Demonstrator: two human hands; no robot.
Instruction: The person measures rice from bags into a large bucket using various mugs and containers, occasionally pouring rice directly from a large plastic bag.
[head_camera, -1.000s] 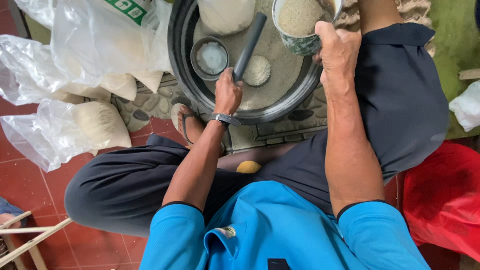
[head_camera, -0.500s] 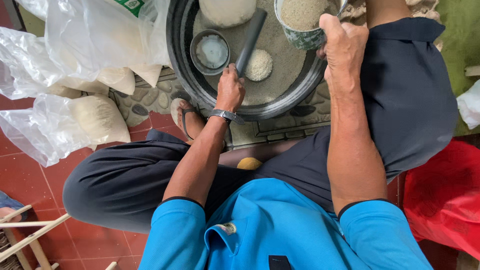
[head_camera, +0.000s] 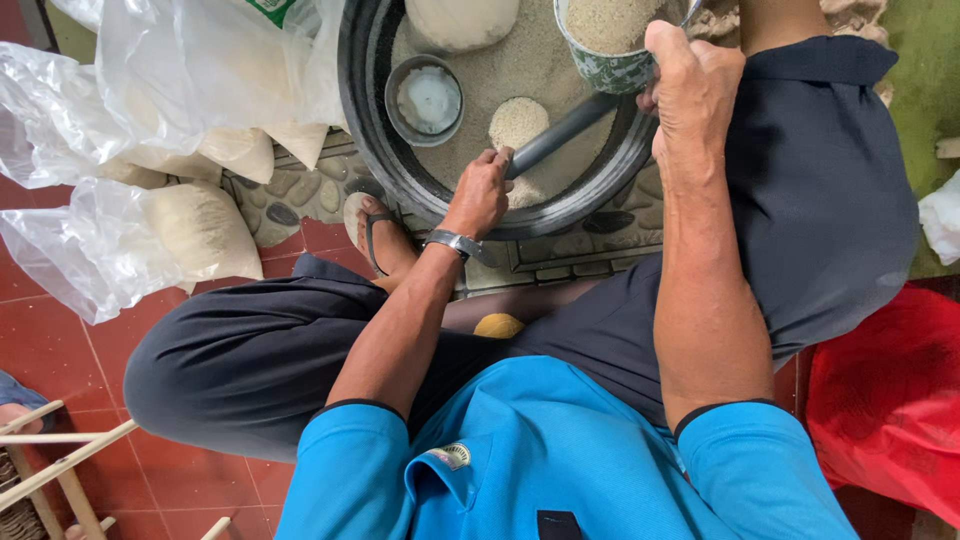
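Since a moment ago, when the dark rod pointed up across the basin, your left hand has swung it down, so the rod now lies nearly level, its far end under the green cup; judging by that, a level-off stroke looks under way. Your left fingers are clamped around the rod's near end. Your right hand grips the cup's side, fingers closed on it, at the round black basin's upper right. The cup is heaped with pale grain.
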